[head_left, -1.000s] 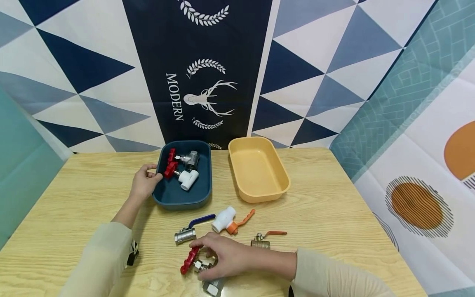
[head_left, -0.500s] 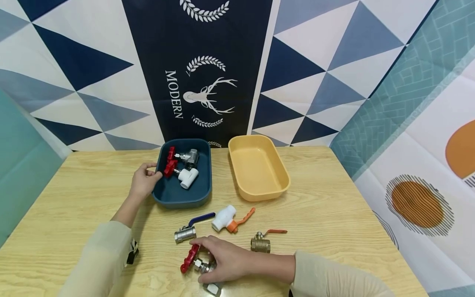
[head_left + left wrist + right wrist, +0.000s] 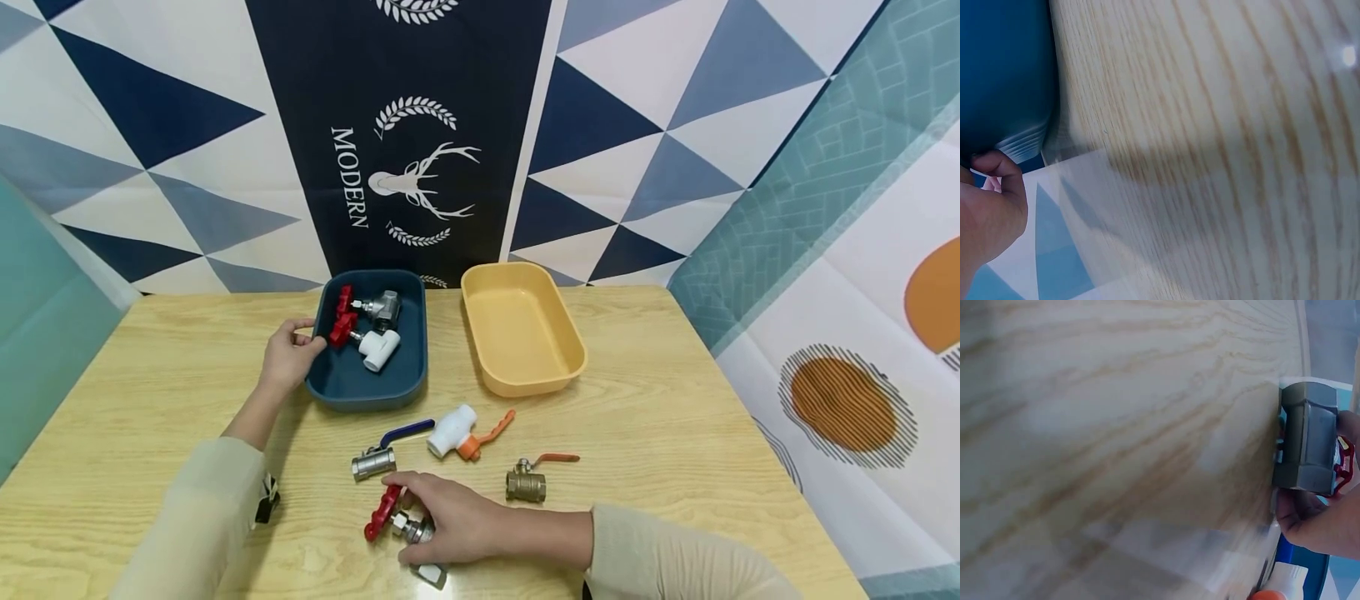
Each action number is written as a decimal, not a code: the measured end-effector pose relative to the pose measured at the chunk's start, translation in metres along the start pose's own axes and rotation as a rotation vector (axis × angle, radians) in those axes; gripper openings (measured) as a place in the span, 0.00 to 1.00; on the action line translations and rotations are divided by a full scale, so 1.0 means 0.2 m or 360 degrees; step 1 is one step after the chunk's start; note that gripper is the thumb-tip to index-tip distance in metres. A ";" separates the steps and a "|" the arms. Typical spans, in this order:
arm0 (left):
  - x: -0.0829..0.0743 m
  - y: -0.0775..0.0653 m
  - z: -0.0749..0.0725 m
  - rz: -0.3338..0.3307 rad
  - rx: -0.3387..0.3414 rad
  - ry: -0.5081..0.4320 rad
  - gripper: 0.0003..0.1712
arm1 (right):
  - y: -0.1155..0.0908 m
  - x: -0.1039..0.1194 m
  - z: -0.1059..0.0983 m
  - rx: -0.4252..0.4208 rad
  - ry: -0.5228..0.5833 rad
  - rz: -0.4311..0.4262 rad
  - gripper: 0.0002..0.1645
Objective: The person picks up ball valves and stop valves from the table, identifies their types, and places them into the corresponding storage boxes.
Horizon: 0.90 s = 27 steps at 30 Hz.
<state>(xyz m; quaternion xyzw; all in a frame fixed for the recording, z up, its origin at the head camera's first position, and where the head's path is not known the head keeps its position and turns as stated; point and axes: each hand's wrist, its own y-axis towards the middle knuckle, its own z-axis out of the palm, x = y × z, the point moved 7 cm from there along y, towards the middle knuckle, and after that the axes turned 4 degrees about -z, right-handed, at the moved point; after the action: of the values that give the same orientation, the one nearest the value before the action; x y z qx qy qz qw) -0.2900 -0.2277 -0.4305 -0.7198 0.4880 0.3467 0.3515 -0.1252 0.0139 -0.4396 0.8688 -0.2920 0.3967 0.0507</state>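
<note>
My left hand [image 3: 291, 357] holds the left rim of a dark blue bin [image 3: 367, 400], its thumb over the edge. Inside lie two valves with red handwheels, one a metal valve [image 3: 384, 308] and one a white plastic valve [image 3: 379, 348]. Low in the head view, my right hand [image 3: 461, 521] grips a gate valve [image 3: 408, 528] with a red handwheel pointing left. Part of its body is behind the fingers. The right wrist view shows its grey metal body [image 3: 1310, 437] between thumb and fingers.
Between the right hand and the bins lie a blue-handled ball valve [image 3: 373, 462], a white ball valve [image 3: 452, 431] with an orange handle, and a brass ball valve [image 3: 526, 485]. A yellow bin [image 3: 525, 329] stands right of the blue one. A patterned backdrop rises behind the table.
The head view has tilted down a little, so everything sits higher in it. Both hands keep their holds, with no clear movement of the bin or the gate valve.
</note>
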 end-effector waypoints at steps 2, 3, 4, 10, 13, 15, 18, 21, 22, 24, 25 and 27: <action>0.00 0.00 0.00 -0.0004 0.0000 0.0001 0.26 | 0.00 0.00 0.00 -0.0024 0.0051 -0.0005 0.45; 0.00 0.00 0.00 -0.0005 0.0000 -0.0002 0.26 | 0.01 0.00 0.01 -0.0035 0.0079 -0.0006 0.44; 0.00 0.00 0.00 -0.0008 0.0002 -0.0005 0.26 | 0.01 -0.01 0.01 -0.0041 0.0115 0.0002 0.44; 0.00 0.00 0.00 -0.0028 0.0002 -0.0017 0.26 | 0.01 -0.01 0.02 -0.0080 0.0213 -0.0004 0.43; 0.00 0.01 0.00 -0.0027 0.0006 -0.0023 0.26 | 0.01 -0.01 0.02 -0.0094 0.0249 -0.0019 0.42; 0.01 0.01 0.00 -0.0027 0.0008 -0.0025 0.26 | 0.01 -0.02 0.02 -0.0095 0.0268 -0.0023 0.42; 0.01 0.01 0.00 -0.0028 0.0013 -0.0023 0.26 | 0.02 -0.02 0.03 -0.0093 0.0283 -0.0022 0.41; 0.01 0.01 0.00 -0.0033 0.0014 -0.0023 0.26 | 0.02 -0.03 0.03 -0.0094 0.0292 -0.0029 0.41; 0.00 0.01 0.00 -0.0034 0.0016 -0.0025 0.26 | 0.02 -0.03 0.03 -0.0095 0.0297 -0.0031 0.41; 0.00 0.01 0.00 -0.0038 0.0011 -0.0029 0.26 | 0.02 -0.03 0.03 -0.0095 0.0307 -0.0039 0.41; 0.00 0.01 0.00 -0.0041 0.0011 -0.0030 0.26 | 0.02 -0.03 0.03 -0.0097 0.0315 -0.0039 0.41; 0.00 0.01 0.00 -0.0050 0.0014 -0.0029 0.26 | 0.02 -0.04 0.02 -0.0098 0.0333 -0.0036 0.41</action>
<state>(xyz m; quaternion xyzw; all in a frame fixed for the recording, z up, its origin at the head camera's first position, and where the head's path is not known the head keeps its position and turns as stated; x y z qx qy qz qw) -0.2918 -0.2286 -0.4305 -0.7227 0.4749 0.3456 0.3644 -0.1280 0.0129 -0.4490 0.8238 -0.2874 0.4756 0.1120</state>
